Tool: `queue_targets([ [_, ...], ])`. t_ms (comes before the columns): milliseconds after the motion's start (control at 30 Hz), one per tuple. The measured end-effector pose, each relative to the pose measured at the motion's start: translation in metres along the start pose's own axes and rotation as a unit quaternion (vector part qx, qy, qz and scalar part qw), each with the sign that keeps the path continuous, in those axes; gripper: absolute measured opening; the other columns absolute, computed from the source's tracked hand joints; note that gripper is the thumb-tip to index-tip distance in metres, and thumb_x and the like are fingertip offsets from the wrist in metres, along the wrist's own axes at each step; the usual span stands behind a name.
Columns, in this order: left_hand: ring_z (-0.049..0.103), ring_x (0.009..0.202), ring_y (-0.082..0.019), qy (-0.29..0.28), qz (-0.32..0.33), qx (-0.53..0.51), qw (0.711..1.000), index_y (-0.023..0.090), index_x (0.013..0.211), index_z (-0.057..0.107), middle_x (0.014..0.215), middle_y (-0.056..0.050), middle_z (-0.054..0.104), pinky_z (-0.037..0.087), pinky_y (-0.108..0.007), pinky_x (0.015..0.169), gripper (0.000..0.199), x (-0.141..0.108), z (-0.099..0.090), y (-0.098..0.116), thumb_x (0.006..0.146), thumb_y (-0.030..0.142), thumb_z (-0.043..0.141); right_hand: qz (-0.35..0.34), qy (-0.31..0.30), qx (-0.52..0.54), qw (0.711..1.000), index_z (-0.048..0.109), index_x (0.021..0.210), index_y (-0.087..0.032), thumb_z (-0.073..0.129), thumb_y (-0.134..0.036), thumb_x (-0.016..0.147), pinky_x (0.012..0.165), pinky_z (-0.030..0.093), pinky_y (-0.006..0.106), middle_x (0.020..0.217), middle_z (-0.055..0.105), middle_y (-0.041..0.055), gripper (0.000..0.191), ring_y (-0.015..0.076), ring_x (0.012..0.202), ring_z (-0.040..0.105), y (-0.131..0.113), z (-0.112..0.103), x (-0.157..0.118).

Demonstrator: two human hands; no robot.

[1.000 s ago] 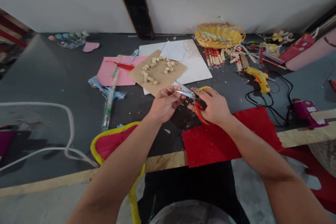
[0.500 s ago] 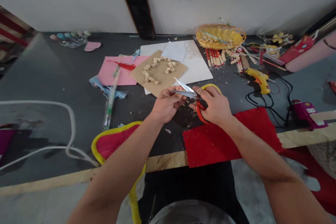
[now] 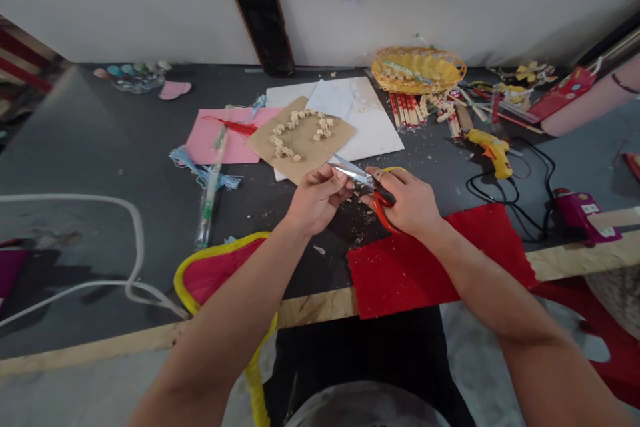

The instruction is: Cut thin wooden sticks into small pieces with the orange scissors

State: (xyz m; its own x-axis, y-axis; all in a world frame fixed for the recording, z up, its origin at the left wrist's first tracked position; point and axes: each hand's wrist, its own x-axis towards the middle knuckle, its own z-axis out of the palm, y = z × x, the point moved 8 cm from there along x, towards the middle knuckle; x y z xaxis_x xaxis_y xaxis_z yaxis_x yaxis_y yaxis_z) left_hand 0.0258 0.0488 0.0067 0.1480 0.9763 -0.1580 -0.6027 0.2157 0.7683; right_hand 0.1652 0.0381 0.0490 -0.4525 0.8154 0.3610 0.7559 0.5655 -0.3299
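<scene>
My right hand (image 3: 407,200) grips a pair of scissors (image 3: 353,170) with red and yellow handles. The blades point left and are nearly closed, passing over the fingertips of my left hand (image 3: 320,197). Those fingers are pinched together; whatever sits between them is too small and covered to name. Just beyond my hands, small pale wooden-looking pieces (image 3: 300,115) lie in a curved row on a brown paper square (image 3: 313,153). Pale crumbs are scattered on the dark table below the blades.
Red felt cloth (image 3: 400,277) lies under my right forearm. To the right are a yellow glue gun (image 3: 493,150) with a black cord and a yellow basket (image 3: 420,73). On the left are pink paper (image 3: 200,137), blue tassels (image 3: 200,170) and a white cable (image 3: 137,240). A phone (image 3: 263,23) leans on the wall.
The scissor blades have come together from a wider opening. Both hands keep nearly the same place.
</scene>
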Motion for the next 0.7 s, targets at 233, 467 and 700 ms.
queue_targets([
  [233, 0.052, 0.055, -0.007, 0.008, 0.0, 0.004, 1.0, 0.015, 0.064, 0.062, 0.057, 0.002, 0.057, 0.047, -0.019, 0.059, 0.017, 0.002, -0.002, -0.001, 0.064, 0.015, 0.079, 0.001, -0.012, -0.01, 1.0, 0.059, 0.128, -0.023, 0.06, -0.054, 0.085, 0.081, 0.052, 0.032, 0.107, 0.067, 0.0086, 0.053, 0.0237, 0.1, 0.061, -0.001, 0.0, 0.001],
  [467, 0.052, 0.056, -0.007, 0.005, 0.003, 0.034, 0.999, 0.015, 0.06, 0.062, 0.058, 0.001, 0.06, 0.045, -0.019, 0.059, 0.024, 0.002, -0.003, 0.001, 0.063, 0.026, 0.083, -0.009, -0.009, 0.029, 0.999, 0.063, 0.121, -0.021, 0.057, -0.043, 0.089, 0.077, 0.052, 0.029, 0.107, 0.071, 0.0073, 0.04, 0.0202, 0.091, 0.066, 0.001, 0.004, 0.0],
  [700, 0.053, 0.063, -0.011, 0.024, 0.123, 0.338, 0.933, 0.017, 0.076, 0.071, 0.07, -0.001, 0.066, 0.04, -0.023, 0.062, 0.01, 0.002, -0.005, 0.017, 0.073, 0.027, 0.074, 0.07, 0.083, 0.094, 0.99, 0.062, 0.121, -0.018, 0.06, -0.047, 0.085, 0.072, 0.05, 0.029, 0.085, 0.068, 0.0042, 0.046, 0.0169, 0.076, 0.062, 0.038, -0.012, 0.006],
])
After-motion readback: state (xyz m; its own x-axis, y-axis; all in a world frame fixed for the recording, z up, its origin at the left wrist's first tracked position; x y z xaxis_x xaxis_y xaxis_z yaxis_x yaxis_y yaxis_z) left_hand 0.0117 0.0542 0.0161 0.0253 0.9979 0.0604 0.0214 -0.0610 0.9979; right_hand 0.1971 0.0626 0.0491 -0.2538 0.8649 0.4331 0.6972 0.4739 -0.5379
